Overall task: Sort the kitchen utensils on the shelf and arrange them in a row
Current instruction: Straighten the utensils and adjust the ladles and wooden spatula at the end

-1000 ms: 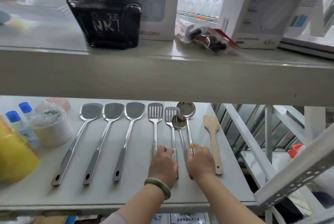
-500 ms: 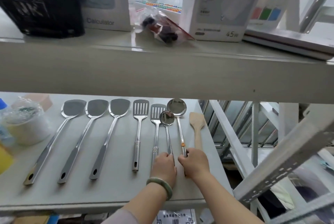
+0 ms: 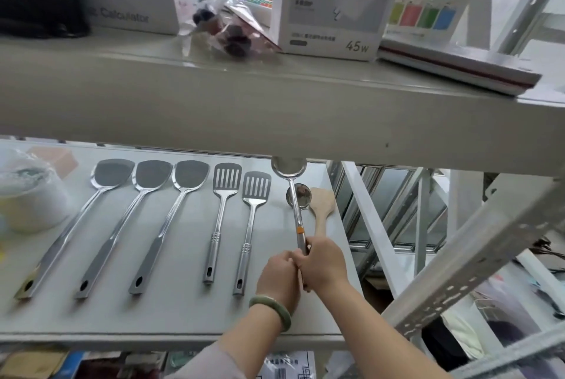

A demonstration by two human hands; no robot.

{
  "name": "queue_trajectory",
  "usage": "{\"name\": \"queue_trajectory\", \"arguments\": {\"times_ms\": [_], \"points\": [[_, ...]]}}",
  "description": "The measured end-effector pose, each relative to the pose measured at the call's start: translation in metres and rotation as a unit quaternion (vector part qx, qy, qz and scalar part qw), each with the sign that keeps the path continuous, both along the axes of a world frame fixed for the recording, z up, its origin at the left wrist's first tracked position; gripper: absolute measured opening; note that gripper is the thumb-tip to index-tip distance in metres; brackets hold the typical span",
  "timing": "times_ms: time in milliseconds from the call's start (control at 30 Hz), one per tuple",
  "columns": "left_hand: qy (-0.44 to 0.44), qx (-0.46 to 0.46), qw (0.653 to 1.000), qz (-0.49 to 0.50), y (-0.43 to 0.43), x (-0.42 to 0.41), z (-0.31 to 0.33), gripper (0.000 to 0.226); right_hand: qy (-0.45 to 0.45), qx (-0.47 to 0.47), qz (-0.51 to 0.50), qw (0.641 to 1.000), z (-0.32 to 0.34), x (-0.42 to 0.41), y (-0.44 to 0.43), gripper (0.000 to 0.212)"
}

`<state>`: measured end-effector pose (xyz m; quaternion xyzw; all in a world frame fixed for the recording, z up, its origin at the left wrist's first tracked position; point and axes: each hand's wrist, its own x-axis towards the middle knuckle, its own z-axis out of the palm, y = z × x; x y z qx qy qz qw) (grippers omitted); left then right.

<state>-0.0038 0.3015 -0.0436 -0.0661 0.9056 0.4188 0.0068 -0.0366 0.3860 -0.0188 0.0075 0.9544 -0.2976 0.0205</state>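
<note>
On the lower shelf (image 3: pixel 171 314) lie three solid steel turners (image 3: pixel 153 173) side by side, then two slotted turners (image 3: pixel 227 178), handles toward me. To their right, my right hand (image 3: pixel 322 262) grips the handle of the large ladle (image 3: pixel 289 168), which has an orange band. The small ladle (image 3: pixel 304 196) sits just behind its shaft, its handle hidden. My left hand (image 3: pixel 278 274), wearing a green bangle, is closed at the handle ends and touches my right hand. A wooden spatula (image 3: pixel 322 204) lies at the far right.
The upper shelf's front beam (image 3: pixel 275 109) hangs low and hides the large ladle's top. A wrapped white container (image 3: pixel 27 195) stands at the left. Boxes (image 3: pixel 330 11) and a bag sit above. Slanted perforated rack struts (image 3: pixel 458 259) cross the right side beyond the shelf edge.
Both ladles have shifted right, away from the slotted turners and close to the wooden spatula. The small ladle's bowl now lies right of the large ladle's shaft. My hands have come together.
</note>
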Motion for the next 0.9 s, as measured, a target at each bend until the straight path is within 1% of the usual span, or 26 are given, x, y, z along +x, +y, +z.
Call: {"name": "queue_trajectory", "arguments": {"times_ms": [33, 100, 133, 167, 233, 333, 433, 500, 567, 633, 700, 767, 800, 867, 900], "points": [[0.012, -0.011, 1.000, 0.023, -0.008, 0.001, -0.003, 0.027, -0.008, 0.003, 0.002, 1.000, -0.001, 0.000, -0.002, 0.019], [0.039, -0.127, 0.990, 0.057, -0.028, 0.008, -0.009, 0.029, -0.018, 0.005, 0.001, 1.000, -0.004, -0.001, -0.007, 0.020], [0.052, -0.169, 0.982, 0.068, -0.039, 0.013, -0.014, 0.034, -0.019, 0.004, 0.003, 1.000, -0.006, -0.002, -0.011, 0.023], [0.037, -0.181, 0.979, 0.087, -0.047, 0.018, -0.016, 0.038, -0.018, 0.003, 0.005, 1.000, -0.008, -0.002, -0.015, 0.028], [-0.004, -0.181, 0.978, 0.101, -0.060, 0.025, -0.019, 0.045, -0.016, 0.012, 0.010, 1.000, -0.010, -0.003, -0.024, 0.031], [-0.038, -0.178, 0.981, 0.067, -0.064, 0.025, -0.020, 0.048, -0.029, 0.041, 0.010, 0.999, -0.011, -0.002, -0.035, 0.022], [-0.026, -0.173, 0.983, 0.049, -0.064, 0.019, -0.019, 0.048, -0.030, 0.046, -0.017, 0.998, -0.013, -0.002, -0.039, 0.021], [-0.030, -0.175, 0.983, 0.046, -0.064, 0.012, -0.018, 0.047, -0.036, 0.050, -0.026, 0.998, -0.015, -0.002, -0.039, 0.025], [-0.039, -0.170, 0.984, 0.036, -0.063, 0.006, -0.014, 0.046, -0.050, 0.051, -0.021, 0.997, -0.020, -0.001, -0.037, 0.025], [-0.045, -0.170, 0.984, 0.026, -0.062, 0.001, -0.010, 0.046, -0.058, 0.043, -0.010, 0.997, -0.026, -0.001, -0.036, 0.020], [-0.049, -0.180, 0.982, 0.028, -0.062, -0.001, -0.008, 0.046, -0.058, 0.030, 0.003, 0.998, -0.028, 0.000, -0.036, 0.025], [-0.042, -0.196, 0.979, 0.034, -0.060, 0.000, -0.006, 0.045, -0.025, 0.009, -0.006, 1.000, -0.027, 0.002, -0.031, 0.030], [-0.033, -0.198, 0.979, 0.031, -0.058, 0.002, -0.006, 0.045, 0.003, 0.002, -0.027, 1.000, -0.025, 0.003, -0.027, 0.030], [-0.007, -0.187, 0.982, 0.009, -0.051, 0.007, -0.004, 0.046, 0.049, 0.010, -0.075, 0.996, -0.022, 0.002, -0.014, 0.032], [0.005, -0.182, 0.983, -0.007, -0.046, 0.009, -0.003, 0.046, 0.050, 0.025, -0.093, 0.994, -0.022, 0.002, -0.008, 0.034]]}}
